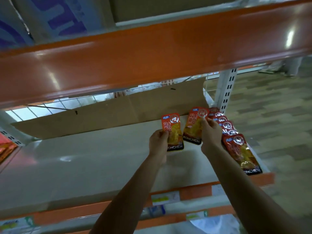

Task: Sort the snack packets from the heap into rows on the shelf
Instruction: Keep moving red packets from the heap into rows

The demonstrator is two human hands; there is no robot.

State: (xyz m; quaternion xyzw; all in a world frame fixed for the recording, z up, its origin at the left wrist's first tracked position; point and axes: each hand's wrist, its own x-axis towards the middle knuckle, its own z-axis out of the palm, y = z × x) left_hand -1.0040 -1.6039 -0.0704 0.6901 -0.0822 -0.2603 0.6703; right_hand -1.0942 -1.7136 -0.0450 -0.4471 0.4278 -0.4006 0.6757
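Note:
Both my hands reach over the pale shelf board. My left hand grips a red and yellow snack packet by its left edge, upright above the shelf. My right hand pinches a second matching packet near its top right, just right of the first. Along the shelf's right end runs a row of several overlapping packets, and its nearest packet lies flat by my right wrist.
An orange beam of the upper shelf hangs close overhead. A cardboard sheet stands along the shelf's back, with a person's fingers over its top edge. A white slotted upright bounds the right end. More red packets sit far left.

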